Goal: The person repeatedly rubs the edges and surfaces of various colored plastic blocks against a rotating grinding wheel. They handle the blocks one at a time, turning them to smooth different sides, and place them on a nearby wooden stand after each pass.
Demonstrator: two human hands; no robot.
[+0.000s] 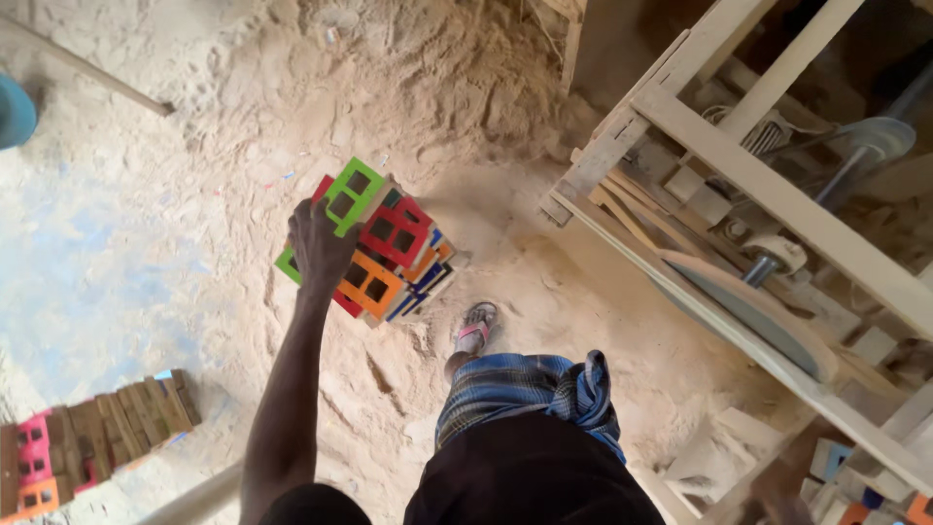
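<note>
**Layout of the sawdust floor, seen from above**

A stack of window-frame blocks [384, 243] rests on the sawdust floor [175, 233] near its middle, with the left hand [319, 243] laid on the stack's left side. The sandalled foot [474, 329] stands just right of the stack. The wooden machine frame [768, 214] fills the right edge. A row of wooden blocks [97, 437] lies at the lower left corner.

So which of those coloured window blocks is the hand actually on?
The left hand grips the green block at the top of the stack; the red block and orange block lie beside it, untouched.
</note>
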